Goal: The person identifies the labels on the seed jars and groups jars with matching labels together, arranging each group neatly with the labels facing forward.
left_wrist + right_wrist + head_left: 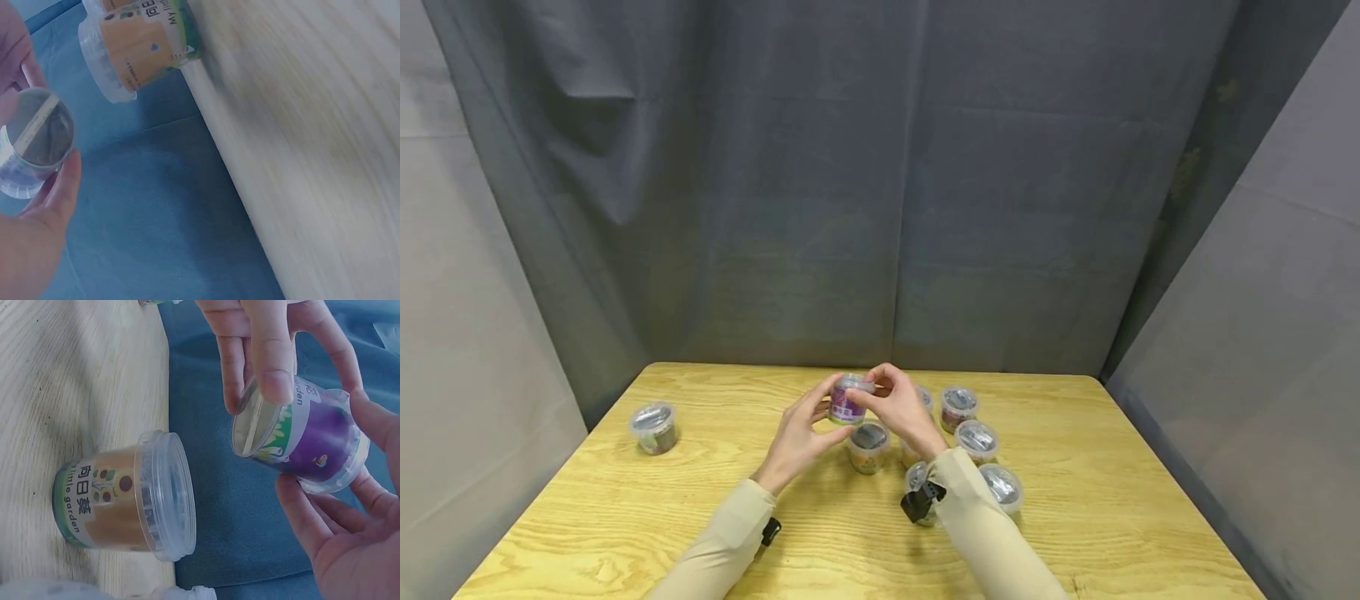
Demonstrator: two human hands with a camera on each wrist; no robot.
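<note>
A small plastic cup with a purple label (847, 404) is held off the table between both hands. My left hand (801, 433) grips it from the left, thumb low near its base. With thumb and fingers my right hand (904, 410) holds its rim end from the right. In the right wrist view the purple cup (322, 440) lies tilted, and a pale strip shows through its clear base. Right below the hands stands a lidded cup with an orange label (868, 458), which the right wrist view shows close up as an orange cup (112, 500).
Several more lidded cups stand on the right, among them a dark cup (959, 408) and a clear-lidded cup (1002, 485), partly behind the right forearm. One cup (655, 427) stands alone on the left. The wooden table (1112, 500) ends at a grey curtain (775, 208).
</note>
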